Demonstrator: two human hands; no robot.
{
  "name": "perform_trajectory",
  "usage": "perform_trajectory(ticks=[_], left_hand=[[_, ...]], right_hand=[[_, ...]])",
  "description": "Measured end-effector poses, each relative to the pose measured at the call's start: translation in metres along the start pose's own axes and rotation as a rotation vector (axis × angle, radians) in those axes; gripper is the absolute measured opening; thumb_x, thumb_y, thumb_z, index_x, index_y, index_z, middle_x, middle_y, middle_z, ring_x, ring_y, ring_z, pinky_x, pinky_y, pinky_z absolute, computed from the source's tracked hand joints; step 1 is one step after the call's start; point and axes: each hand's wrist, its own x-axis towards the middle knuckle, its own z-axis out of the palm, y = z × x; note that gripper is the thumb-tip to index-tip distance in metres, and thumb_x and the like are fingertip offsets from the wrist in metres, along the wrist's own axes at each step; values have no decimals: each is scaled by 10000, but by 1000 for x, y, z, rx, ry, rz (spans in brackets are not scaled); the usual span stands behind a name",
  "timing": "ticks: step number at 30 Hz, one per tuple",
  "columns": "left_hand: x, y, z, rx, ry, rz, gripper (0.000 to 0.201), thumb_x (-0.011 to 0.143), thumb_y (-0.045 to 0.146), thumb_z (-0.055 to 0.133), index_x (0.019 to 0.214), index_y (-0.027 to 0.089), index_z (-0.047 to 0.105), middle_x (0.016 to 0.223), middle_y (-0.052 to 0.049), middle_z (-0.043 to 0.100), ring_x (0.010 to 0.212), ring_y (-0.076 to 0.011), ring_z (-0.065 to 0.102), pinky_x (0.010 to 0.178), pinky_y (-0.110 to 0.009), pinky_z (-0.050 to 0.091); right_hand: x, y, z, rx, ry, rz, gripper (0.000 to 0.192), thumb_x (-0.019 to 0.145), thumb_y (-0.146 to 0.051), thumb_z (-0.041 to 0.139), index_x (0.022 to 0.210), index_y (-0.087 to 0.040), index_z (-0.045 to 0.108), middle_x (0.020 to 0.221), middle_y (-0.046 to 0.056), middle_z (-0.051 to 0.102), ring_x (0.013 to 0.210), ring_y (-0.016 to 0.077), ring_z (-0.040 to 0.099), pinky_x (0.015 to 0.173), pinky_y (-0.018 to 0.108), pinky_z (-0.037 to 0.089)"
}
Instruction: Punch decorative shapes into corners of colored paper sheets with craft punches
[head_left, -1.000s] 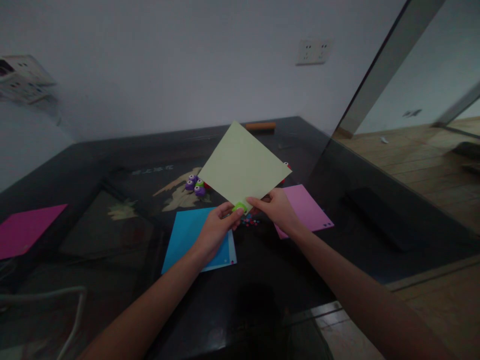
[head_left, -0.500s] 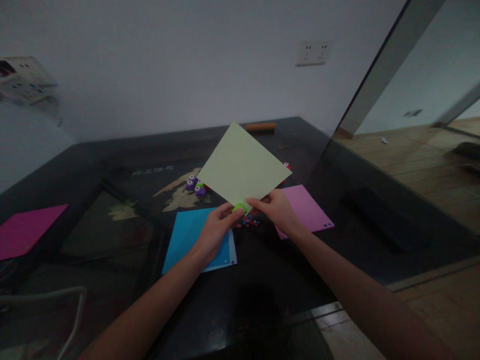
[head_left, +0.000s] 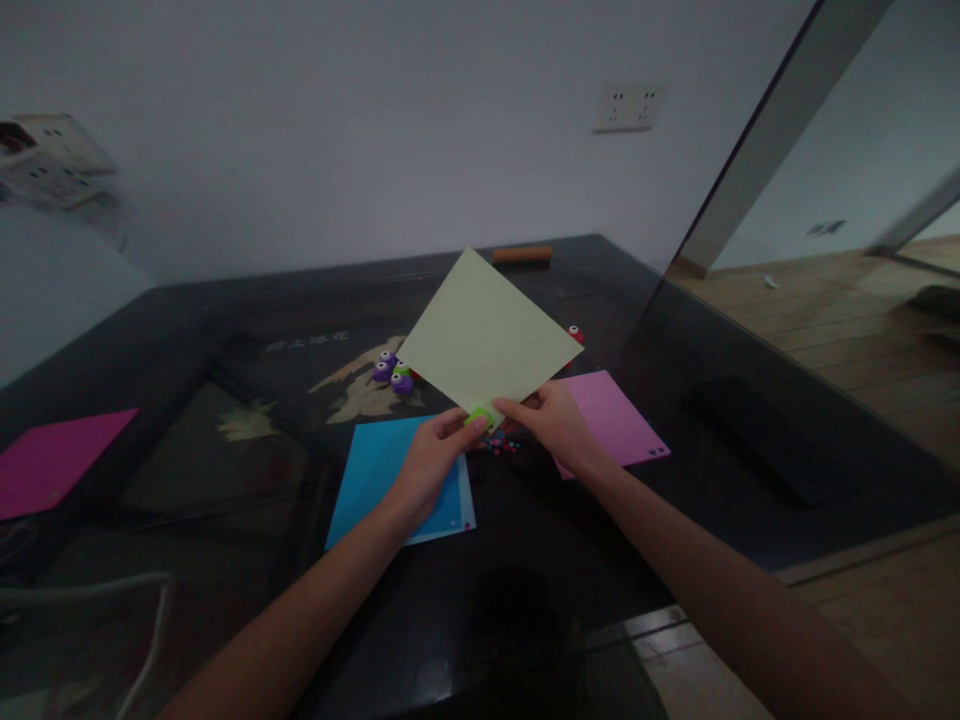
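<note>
My left hand point(head_left: 429, 455) is closed around a small bright green craft punch point(head_left: 478, 415), its thumb on top. The punch sits at the near corner of a pale yellow-green sheet of paper point(head_left: 487, 335). My right hand point(head_left: 551, 420) pinches that sheet just right of the punch, thumb above and fingers below. The sheet is held up above the table, one corner pointing towards me. Below the hands lie tiny red and blue paper cutouts point(head_left: 501, 443). Blue sheets point(head_left: 371, 475) lie partly under my left hand, and a pink sheet point(head_left: 615, 415) with small corner cut-outs lies by my right.
Purple and green punches with eyes point(head_left: 391, 375) stand near dry leaves point(head_left: 364, 395). A red punch point(head_left: 575, 334) shows behind the sheet. A magenta sheet point(head_left: 64, 460) lies at left, an orange-brown cylinder point(head_left: 522, 256) at the back, and a dark flat object point(head_left: 761, 435) at right.
</note>
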Motion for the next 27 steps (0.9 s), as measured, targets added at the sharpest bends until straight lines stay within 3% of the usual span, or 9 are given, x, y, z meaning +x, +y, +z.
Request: perform_trajectory(ticks=[6,21,27], left_hand=[[0,0,0,48,27,20,313,749,344,677,987,141,692,996,-106,707,900,-225,617,743,-297,434],[-1,-2,2,5,59,23,302,715,333,710,949,141,710,950,-100,722,902,-242,630,855,-359,448],[0,-4,2,-14,56,29,313,716,329,709,966,141,707,976,-106,719,916,-248,633,882,-379,445]], right_hand=[[-2,-3,0,-41,1,7,210,699,-299,676,776,-104,676,734,95,717,618,178,665,587,298,531],[-2,-5,2,-2,11,12,228,693,-292,680,824,-105,669,809,119,718,664,191,669,618,323,545],[-2,-5,3,-13,26,6,194,686,-285,679,777,-114,668,742,90,713,605,162,648,580,293,533]])
